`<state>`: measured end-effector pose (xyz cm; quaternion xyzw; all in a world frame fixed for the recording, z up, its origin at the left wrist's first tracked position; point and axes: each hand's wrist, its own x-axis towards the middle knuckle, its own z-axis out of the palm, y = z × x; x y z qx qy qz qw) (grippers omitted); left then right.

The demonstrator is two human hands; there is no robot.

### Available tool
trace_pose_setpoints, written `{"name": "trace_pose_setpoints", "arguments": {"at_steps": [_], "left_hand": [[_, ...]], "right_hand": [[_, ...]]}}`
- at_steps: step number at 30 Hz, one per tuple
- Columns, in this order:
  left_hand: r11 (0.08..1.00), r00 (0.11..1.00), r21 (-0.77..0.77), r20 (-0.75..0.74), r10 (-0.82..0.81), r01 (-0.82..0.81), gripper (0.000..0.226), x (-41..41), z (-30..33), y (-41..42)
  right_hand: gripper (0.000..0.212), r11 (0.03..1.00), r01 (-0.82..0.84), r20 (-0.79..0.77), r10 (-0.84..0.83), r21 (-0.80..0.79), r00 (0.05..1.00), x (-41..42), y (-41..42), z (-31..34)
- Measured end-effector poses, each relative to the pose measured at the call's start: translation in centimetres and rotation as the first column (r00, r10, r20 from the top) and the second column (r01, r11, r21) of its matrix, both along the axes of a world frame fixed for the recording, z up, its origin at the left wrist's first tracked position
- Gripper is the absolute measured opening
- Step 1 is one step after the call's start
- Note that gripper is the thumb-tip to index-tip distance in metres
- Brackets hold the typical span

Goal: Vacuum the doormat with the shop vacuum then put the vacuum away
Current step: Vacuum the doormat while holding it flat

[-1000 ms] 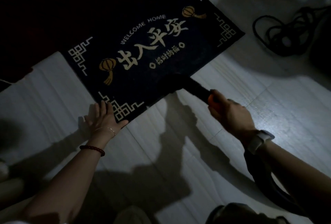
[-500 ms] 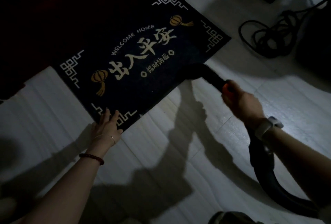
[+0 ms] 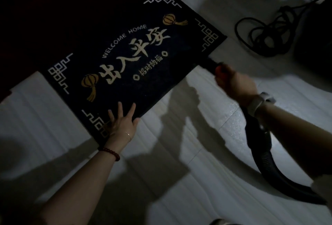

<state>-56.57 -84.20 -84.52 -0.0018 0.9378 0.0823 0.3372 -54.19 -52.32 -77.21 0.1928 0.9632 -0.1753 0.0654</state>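
Observation:
A dark doormat (image 3: pixel 115 32) with "WELCOME HOME", pale characters and two orange lanterns lies slanted on the pale floor. My left hand (image 3: pixel 122 122) lies flat with fingers spread on the mat's near corner. My right hand (image 3: pixel 233 82) grips the black vacuum nozzle (image 3: pixel 211 65), whose tip touches the mat's near right edge. The black vacuum hose (image 3: pixel 269 163) curves down from under my right wrist toward the lower right. The vacuum body is not clearly visible.
A coiled black cord (image 3: pixel 264 34) lies on the floor at the upper right beside a dark bulky shape (image 3: pixel 316 45). A dark reddish surface (image 3: pixel 36 18) borders the mat's far side. Pale floor tiles (image 3: pixel 188 152) spread below the mat.
The nozzle and my right hand have slid right along the mat's near edge toward its right corner. My left hand has moved further onto the mat's near corner.

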Motion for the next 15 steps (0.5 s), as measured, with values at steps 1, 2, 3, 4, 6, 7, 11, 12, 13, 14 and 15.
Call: {"name": "trace_pose_setpoints", "arguments": {"at_steps": [1, 2, 3, 4, 6, 7, 11, 12, 13, 14, 15], "left_hand": [[1.0, 1.0, -0.005, -0.016, 0.001, -0.002, 0.054, 0.1, -0.1, 0.0], [1.0, 1.0, -0.015, -0.03, -0.002, 0.002, 0.054, 0.3, -0.1, 0.0], [1.0, 0.999, -0.03, -0.042, -0.009, 0.007, 0.054, 0.3, -0.1, 0.0], [0.999, 0.998, -0.044, -0.054, -0.014, 0.012, 0.054, 0.4, -0.2, 0.1], [0.999, 0.998, -0.049, -0.064, -0.009, 0.006, 0.053, 0.5, -0.2, 0.3], [0.999, 0.998, -0.041, -0.065, 0.0, -0.003, 0.053, 0.5, -0.2, 0.3], [0.999, 0.999, -0.036, -0.04, 0.012, -0.013, 0.053, 0.3, -0.3, 0.1], [0.999, 0.999, -0.036, -0.036, 0.006, -0.008, 0.054, 0.2, -0.3, 0.0], [0.999, 1.0, -0.031, -0.03, 0.005, -0.006, 0.055, 0.1, -0.3, 0.0], [1.0, 1.0, -0.026, -0.019, 0.004, -0.005, 0.056, 0.0, -0.2, -0.1], [1.0, 1.0, -0.025, 0.001, 0.004, -0.004, 0.057, -0.1, 0.0, -0.2]], "right_hand": [[0.046, 0.996, 0.084, -0.007, -0.084, 0.017, 0.996, -0.6, 1.4, 0.2], [0.047, 0.99, 0.134, -0.005, -0.134, 0.053, 0.991, -0.9, 2.1, 0.2], [0.048, 0.986, 0.145, -0.007, -0.145, 0.079, 0.989, -0.8, 2.0, 0.2], [0.05, 0.989, 0.13, -0.011, -0.13, 0.075, 0.991, -0.5, 1.4, 0.1], [0.051, 0.999, 0.037, 0.004, -0.037, 0.0, 0.999, 1.0, -1.5, 0.0], [0.052, 0.998, -0.055, 0.028, 0.055, -0.033, 0.998, 2.2, -3.3, -0.1], [0.055, 0.955, -0.292, 0.105, 0.295, -0.044, 0.95, 4.6, -5.6, 0.3], [0.055, 0.967, -0.251, 0.099, 0.253, -0.035, 0.962, 4.0, -4.2, -0.1], [0.055, 0.984, -0.176, 0.081, 0.177, -0.026, 0.981, 3.3, -2.5, -0.6], [0.055, 0.997, -0.077, 0.05, 0.078, -0.015, 0.996, 2.5, -0.7, -0.9], [0.054, 1.0, 0.029, 0.025, -0.028, -0.006, 0.999, 1.8, 0.8, -1.0]]}}
